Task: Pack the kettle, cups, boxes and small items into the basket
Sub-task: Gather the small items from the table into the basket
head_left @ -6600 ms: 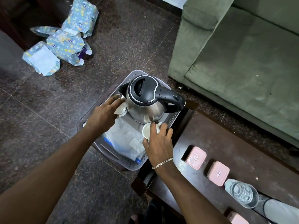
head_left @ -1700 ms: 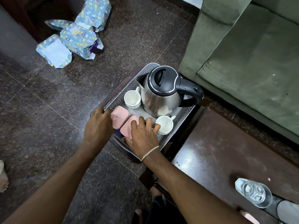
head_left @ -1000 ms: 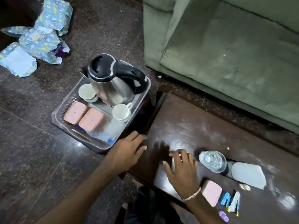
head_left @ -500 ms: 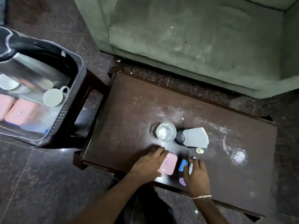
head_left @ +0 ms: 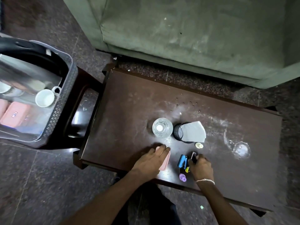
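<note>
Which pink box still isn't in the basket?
The pink box under the left hand on the table; the others lie in the basket.

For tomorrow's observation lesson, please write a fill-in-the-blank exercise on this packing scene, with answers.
1. The left hand lies on a ___ box.
2. The white cup sits inside the ___.
3. The glass stands on the ___.
4. The bracelet is on the ___ wrist.

Answers: pink; basket; table; right

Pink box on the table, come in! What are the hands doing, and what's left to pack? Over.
Left hand flat on pink box. Right hand closing on small items. Basket holds kettle, cups, two boxes. Glass nearby, not blocking.
</note>
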Tool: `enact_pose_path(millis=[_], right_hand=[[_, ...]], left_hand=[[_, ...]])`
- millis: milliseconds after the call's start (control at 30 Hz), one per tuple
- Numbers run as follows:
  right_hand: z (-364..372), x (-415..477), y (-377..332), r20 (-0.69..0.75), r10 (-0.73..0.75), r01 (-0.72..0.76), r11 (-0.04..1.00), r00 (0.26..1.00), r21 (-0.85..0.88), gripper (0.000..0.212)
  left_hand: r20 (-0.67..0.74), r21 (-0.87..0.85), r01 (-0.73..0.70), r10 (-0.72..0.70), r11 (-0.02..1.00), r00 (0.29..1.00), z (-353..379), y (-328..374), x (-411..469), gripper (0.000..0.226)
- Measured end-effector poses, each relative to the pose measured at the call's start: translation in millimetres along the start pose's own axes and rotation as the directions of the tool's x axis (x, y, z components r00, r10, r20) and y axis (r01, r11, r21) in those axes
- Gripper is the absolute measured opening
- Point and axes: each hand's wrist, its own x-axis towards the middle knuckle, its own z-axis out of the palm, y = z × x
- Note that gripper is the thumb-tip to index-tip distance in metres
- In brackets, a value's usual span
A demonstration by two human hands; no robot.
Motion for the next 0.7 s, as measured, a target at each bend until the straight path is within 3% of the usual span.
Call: enact_pose_path(millis=[167,333,500,700], right_hand=[[-4.0,-3.6,-3.1,-0.003,0.03,-0.03,0.999,1.0,-0.023,0.028],[-8.3,-24.2,-20.8,-0.026,0.066,-0.065,0.998,0.998,0.009,0.03],[-0.4,-62.4,-83.6,0.106,0.097,-0.098,0.995,0.99,0.002,0.032],[26.1,-114.5,-194.8,0.153,-0.14,0.119,0.984,0.978,0.136,0.028]], left_hand=[[-0.125,-0.133,0.016,-0.033,0.991,0.992,-56.1,-33.4,-40.7,0.096],[-0.296,-0.184,0.043,-0.097,0.982,0.95,-116.4,-82.5,-92.0,0.1],[-0.429,-0.21,0.102,-0.185,0.972,0.884,-172.4,-141.8,-152.7,0.104],[-0.494,-0.211,0.241,-0.316,0.947,0.81,-211.8,-215.6,-219.3,0.1]])
